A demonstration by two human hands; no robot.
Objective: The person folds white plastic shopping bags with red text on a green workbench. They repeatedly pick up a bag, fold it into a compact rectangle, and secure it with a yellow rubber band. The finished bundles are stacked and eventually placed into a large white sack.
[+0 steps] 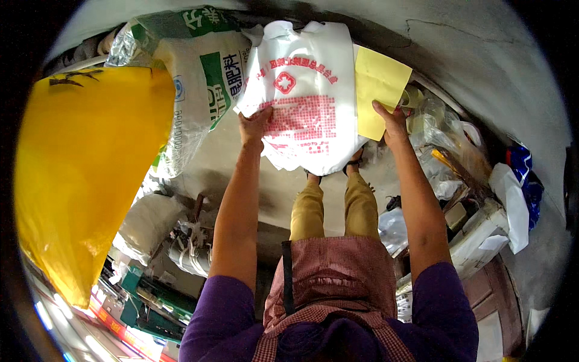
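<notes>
In front of me hangs a white plastic bag (307, 66) with red print, spread fairly flat, its handles at the far end. My left hand (255, 125) is closed on the bag's left edge, thumb on the printed face. On the other side, my right hand (393, 125) pinches a plain yellow sheet (377, 84), stiff like paper or card, thumb on top and fingers behind. The sheet's left edge meets the bag's right edge; whether it continues behind the bag I cannot tell.
A large yellow sack (90, 169) and a white woven sack (202, 78) with green print stand at the left. Clear plastic bags (440, 120) and a worn white box (479, 238) crowd the right by the wall (482, 60). Green metal equipment (148, 301) sits lower left.
</notes>
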